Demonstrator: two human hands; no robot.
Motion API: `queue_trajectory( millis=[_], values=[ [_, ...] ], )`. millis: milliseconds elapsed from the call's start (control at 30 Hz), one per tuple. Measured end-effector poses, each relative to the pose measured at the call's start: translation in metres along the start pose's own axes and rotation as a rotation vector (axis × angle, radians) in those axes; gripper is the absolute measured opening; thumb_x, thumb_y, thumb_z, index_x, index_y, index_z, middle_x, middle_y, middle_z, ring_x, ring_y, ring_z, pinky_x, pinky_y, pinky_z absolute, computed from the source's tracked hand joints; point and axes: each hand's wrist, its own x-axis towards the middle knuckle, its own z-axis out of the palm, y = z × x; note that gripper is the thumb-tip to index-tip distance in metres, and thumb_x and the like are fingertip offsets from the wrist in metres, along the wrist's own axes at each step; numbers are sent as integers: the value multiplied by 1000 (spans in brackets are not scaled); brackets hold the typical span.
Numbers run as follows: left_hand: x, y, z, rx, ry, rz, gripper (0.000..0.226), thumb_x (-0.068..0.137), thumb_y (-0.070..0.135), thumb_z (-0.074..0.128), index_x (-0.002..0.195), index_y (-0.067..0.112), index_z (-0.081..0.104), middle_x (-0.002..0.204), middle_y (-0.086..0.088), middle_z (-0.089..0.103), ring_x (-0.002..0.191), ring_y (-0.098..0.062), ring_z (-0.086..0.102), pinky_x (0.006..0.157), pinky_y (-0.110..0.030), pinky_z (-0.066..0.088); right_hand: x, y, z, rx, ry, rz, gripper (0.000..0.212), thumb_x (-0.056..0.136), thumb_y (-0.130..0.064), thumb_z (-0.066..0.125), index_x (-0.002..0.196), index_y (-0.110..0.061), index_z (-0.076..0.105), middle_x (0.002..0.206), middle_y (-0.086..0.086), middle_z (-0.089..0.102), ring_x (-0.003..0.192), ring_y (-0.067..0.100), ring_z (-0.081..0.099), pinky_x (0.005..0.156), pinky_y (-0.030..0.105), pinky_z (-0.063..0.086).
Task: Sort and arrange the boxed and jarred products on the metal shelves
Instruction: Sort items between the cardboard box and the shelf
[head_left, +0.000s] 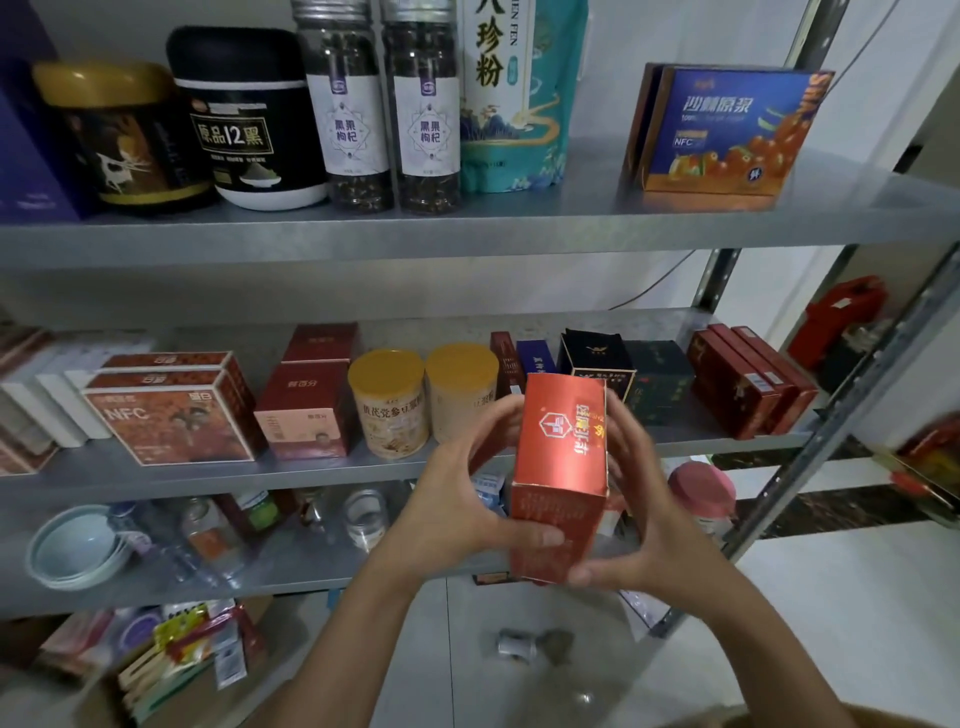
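Note:
I hold a tall red box (563, 457) with gold lettering in front of the middle metal shelf (332, 470). My left hand (457, 499) grips its left side, thumb across the lower front. My right hand (631, 499) grips its right side, thumb under the bottom edge. Behind the box on the middle shelf stand two yellow-lidded cans (389, 400), red boxes (306, 410), dark boxes (623, 374) and slim red cartons (748, 384). The top shelf (467, 223) carries jars (244, 119), two tall clear bottles (387, 109), a teal pouch (519, 93) and a blue-orange box (722, 130).
White boxes (47, 395) and NFC boxes (171, 415) fill the middle shelf's left. The lower shelf holds stacked bowls (78, 551), glass jars (363, 514) and a pink-lidded jar (701, 493). A cardboard box of packets (171, 665) sits on the floor at left. A slanted shelf post (831, 452) rises at right.

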Motion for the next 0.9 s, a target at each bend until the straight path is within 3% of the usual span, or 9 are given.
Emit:
queue_trajectory(
  millis=[67,167,267,367,467,567,767,833,900],
  values=[
    [-1,2,1,-57,-12,-15,100,50,27,91,138,33,43,134,12,57,126,-12,54,105,-42,47,-2,5,13,-25,16,27,119,55,-53,90,145,-54,12,145,-27,33,135,5,40,100,26,48],
    [-4,5,0,-114,-54,-28,103,52,27,93,142,30,42,137,8,56,127,-14,54,104,-42,48,-1,9,23,-138,192,-33,104,54,-52,89,139,-50,28,134,-26,47,126,6,50,99,20,46],
    [-8,7,-7,-162,-77,4,102,65,26,88,149,37,32,145,15,46,133,-10,47,105,-31,46,1,5,23,-278,297,-95,93,56,-53,83,132,-53,29,129,-28,47,120,-1,50,95,13,44],
    [-12,13,-16,-176,-100,29,103,66,37,86,149,44,25,151,20,37,138,-7,39,106,-25,42,1,5,20,-420,334,-132,95,56,-54,84,133,-44,27,128,-23,46,115,-1,51,96,24,45],
    [-16,21,-22,-32,-159,54,107,66,36,87,147,55,19,153,31,25,139,4,31,101,-17,43,-1,9,19,-514,322,-155,98,54,-43,92,133,-28,36,128,-2,54,115,16,55,92,45,53],
    [-14,29,-18,262,-223,119,111,67,42,85,144,63,7,151,41,6,141,12,13,108,-30,35,1,12,20,-596,295,-167,101,52,-38,94,132,-22,34,129,7,56,115,20,56,93,46,52],
    [-10,33,-13,488,-148,202,100,63,49,87,138,55,21,136,35,25,134,2,26,100,-16,30,2,8,17,-464,176,-135,99,58,-55,82,137,-32,27,139,-23,36,125,1,44,98,35,47],
    [-9,33,-13,501,-110,235,94,60,54,85,135,50,28,134,31,32,132,-2,31,101,-18,32,2,5,16,-401,128,-110,98,62,-61,77,140,-37,23,142,-37,26,131,-4,37,99,27,44],
    [-8,33,-15,463,-56,225,90,57,62,80,132,51,31,131,32,35,130,-2,35,101,-21,35,-1,7,12,-347,137,-81,100,64,-64,75,145,-37,21,146,-35,23,136,0,34,100,33,46]
  ],
)
